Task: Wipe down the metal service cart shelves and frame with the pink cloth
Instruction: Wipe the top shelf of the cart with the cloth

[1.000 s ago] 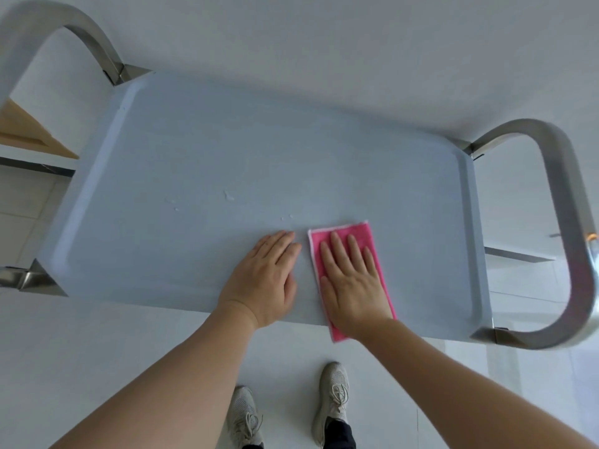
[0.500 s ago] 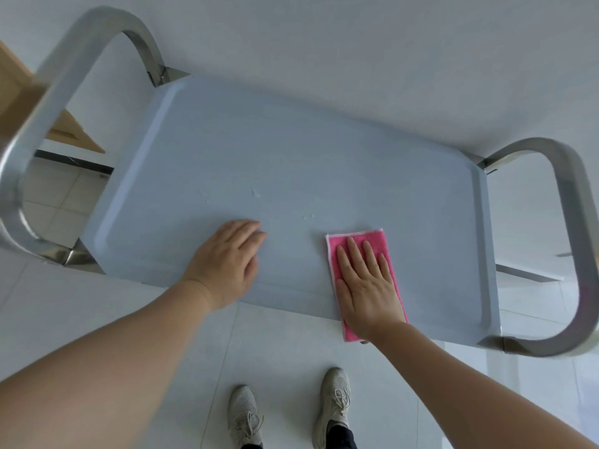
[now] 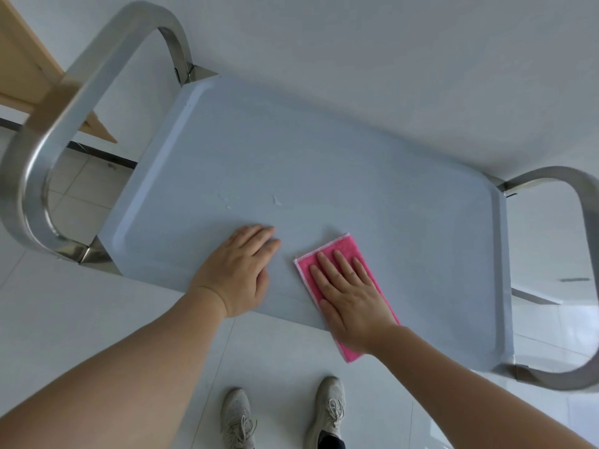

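The cart's grey top shelf fills the middle of the head view, with a curved metal handle at its left end and another metal handle at its right end. The pink cloth lies flat on the shelf near its front edge, its near end hanging over the edge. My right hand presses flat on the cloth, fingers spread. My left hand rests palm down on the bare shelf just left of the cloth, holding nothing. Small white smears mark the shelf beyond my left hand.
A white wall stands right behind the cart. A wooden panel shows at the upper left. White floor tiles lie below, and my two grey shoes stand close to the cart's front edge.
The view has shifted, so the cart sits further right and the left handle shows fully. My hands moved apart, then my left hand came back nearer the cloth, which stays under my right hand.
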